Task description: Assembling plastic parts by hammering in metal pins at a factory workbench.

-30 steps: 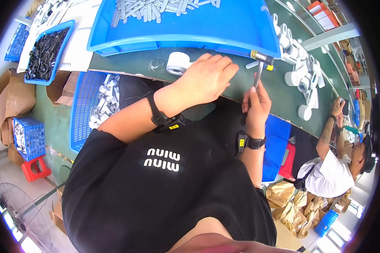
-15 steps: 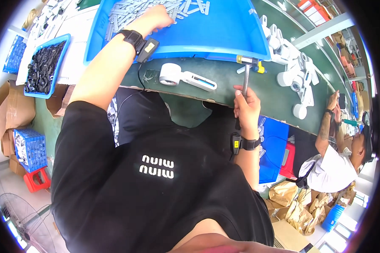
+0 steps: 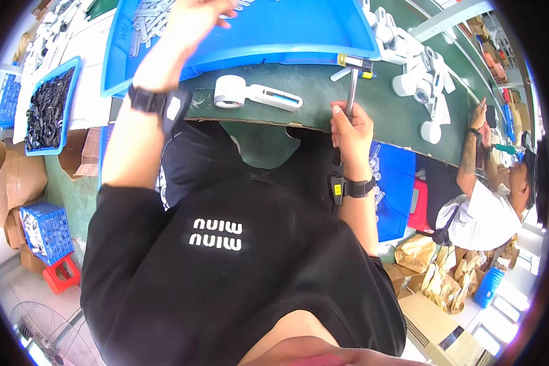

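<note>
Green bench bears round-headed white part; right hand grips hammer; left hand: hold unclear.

Factory wkshp, green wkbench, blue parts bin, cardbd box, co-wkr

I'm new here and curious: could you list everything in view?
Bench: one, green, middle
Large tray: one, blue, upper middle
Strips: many, grey, inside it
Round-headed part: one, white, bench edge
Similar parts: many, white, bench right
Hammer: one, silver-yellow, over bench
Small tray: one, blue, left
Small pieces: many, black, inside it
Crates: at least two, blue, left
Stool: one, red, lower left
Fan: one, grey, lower left
Boxes: several, brown, both sides
Paper bundles: several, brown, lower right
Co-worker: one, white shirt, right
Wristbands: two, black, both arms
Left hand: one, bare, over large tray
Right hand: one, bare, holding hammer
</note>
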`<state>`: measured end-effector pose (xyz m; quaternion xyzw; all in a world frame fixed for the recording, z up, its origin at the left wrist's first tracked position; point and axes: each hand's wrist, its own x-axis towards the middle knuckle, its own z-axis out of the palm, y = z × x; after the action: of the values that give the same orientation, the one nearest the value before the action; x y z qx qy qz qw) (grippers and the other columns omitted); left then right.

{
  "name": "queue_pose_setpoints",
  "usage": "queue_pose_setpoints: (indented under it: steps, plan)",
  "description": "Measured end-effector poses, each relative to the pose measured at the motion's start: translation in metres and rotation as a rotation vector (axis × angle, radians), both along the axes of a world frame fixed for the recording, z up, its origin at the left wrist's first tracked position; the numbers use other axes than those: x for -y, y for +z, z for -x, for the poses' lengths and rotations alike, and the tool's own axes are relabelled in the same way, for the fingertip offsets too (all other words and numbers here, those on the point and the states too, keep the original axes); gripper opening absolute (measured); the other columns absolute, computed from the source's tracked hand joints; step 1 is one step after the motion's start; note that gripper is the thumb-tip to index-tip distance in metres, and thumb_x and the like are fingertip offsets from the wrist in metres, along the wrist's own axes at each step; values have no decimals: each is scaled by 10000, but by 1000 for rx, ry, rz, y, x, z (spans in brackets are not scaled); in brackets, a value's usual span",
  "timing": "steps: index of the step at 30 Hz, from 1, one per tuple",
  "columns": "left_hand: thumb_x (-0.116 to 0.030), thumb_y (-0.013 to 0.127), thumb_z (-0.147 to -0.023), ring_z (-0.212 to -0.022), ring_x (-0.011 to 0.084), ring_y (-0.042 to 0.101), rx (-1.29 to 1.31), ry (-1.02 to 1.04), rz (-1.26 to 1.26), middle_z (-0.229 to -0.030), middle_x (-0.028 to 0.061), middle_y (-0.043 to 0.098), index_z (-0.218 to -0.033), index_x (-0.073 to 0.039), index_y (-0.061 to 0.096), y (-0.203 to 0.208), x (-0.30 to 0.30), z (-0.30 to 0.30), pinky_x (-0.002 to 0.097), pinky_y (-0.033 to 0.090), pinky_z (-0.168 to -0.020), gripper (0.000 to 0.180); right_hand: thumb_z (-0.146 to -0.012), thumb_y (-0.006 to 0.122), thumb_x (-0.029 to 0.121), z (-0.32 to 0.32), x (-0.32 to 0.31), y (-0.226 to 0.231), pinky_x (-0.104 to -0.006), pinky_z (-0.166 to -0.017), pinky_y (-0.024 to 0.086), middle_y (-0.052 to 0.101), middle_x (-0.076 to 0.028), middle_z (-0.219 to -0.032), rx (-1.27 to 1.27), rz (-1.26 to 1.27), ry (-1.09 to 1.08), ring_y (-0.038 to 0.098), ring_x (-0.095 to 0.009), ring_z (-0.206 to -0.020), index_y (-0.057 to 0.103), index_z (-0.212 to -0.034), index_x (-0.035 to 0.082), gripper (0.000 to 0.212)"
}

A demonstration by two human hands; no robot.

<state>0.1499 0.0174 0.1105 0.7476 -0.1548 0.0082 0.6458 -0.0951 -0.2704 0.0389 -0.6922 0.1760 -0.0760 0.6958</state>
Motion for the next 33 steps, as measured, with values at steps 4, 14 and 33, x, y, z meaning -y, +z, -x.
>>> queue_pose_setpoints:
  steps: [4,14,33]
  plan:
    - [40,730,-916,-991,180,705,95,-327,148,-1049,92,742,-977,-24,747,3,23,103,314,577,-871,90,-1072,674,110,3,-23,21,-215,-433,363,737,-59,-829,132,-160,95,473,-26,-485,697,-1318,-2,271]
    - [20,825,-867,-845,196,717,358,-330,-86,-917,73,781,-949,-16,757,-43,25,145,321,547,-771,112,-1051,744,140,-21,-63,25,-202,-447,372,767,-33,-866,153,-187,194,519,-15,-524,752,-1135,2,162]
    - [-246,899,-819,-954,327,700,540,-213,-530,-977,94,754,-1178,-78,722,-63,11,128,441,550,-882,434,-1057,702,87,-21,-32,21,-223,-436,369,657,-26,-783,137,-104,11,469,-41,-482,730,-1159,-20,150]
